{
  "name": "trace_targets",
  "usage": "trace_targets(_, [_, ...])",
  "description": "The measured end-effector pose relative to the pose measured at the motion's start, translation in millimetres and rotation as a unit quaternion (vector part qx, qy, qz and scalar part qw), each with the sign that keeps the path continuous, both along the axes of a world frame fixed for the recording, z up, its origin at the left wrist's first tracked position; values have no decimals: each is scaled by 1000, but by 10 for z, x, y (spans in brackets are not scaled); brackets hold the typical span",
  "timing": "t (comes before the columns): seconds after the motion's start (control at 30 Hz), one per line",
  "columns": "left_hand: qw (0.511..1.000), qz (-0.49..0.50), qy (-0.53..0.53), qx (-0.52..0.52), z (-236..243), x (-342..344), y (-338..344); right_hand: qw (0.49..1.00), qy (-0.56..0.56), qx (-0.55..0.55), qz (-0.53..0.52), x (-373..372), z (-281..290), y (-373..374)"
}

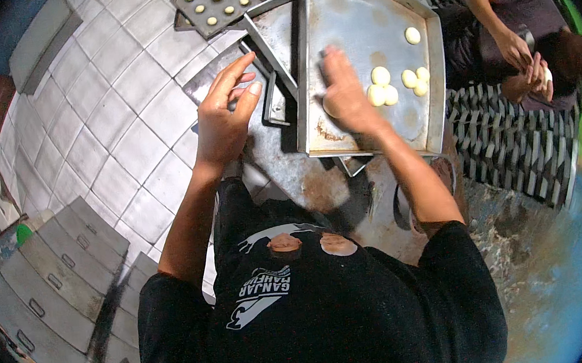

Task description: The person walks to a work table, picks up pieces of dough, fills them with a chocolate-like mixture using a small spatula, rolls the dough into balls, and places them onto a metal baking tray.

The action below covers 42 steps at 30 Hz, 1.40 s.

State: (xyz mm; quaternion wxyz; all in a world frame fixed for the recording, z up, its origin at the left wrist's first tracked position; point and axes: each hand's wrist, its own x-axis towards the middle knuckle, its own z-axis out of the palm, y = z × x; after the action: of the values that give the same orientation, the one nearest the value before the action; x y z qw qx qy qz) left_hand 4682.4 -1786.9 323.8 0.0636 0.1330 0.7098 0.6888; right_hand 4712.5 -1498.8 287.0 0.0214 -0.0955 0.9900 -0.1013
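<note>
My right hand (350, 101) is palm down over the big metal tray (339, 27), its fingers smeared by motion. A pale edge, apparently of a dough ball (329, 108), shows beside the palm; the rest is hidden. To the right of that hand, several smooth yellowish dough balls (381, 76) lie in two clusters, and a single dough ball (412, 35) sits farther off. My left hand (227, 114) is raised left of the tray, with loosely bent fingers, the thumb apart, and nothing visible in it.
Other metal trays (275, 34) lie under and beside the big one. A dark tray with spaced dough balls (219, 8) rests on the white tiled floor (115, 129). At right, a person (517, 37) works with both hands by a woven mat (513, 137). Grey trays (53, 277) stand at left.
</note>
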Motion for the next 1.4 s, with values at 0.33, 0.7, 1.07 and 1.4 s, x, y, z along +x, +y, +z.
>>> trace_targets(0.33, [992, -116, 8, 49, 308, 266, 475, 889, 84, -219, -393, 694, 68, 1504])
trace_targets(0.7, [919, -257, -250, 163, 283, 2005, 1838, 831, 257, -323, -373, 2597, 999, -47])
trace_targets(1.07, [930, -342, -125, 55, -49, 4091, 2202, 507, 245, -706, -429, 4883, 373, -419])
trace_targets(1.4, [900, -370, -222, 53, 42, 4604, 2249, 724, 311, -393, -474, 5600, 283, -280])
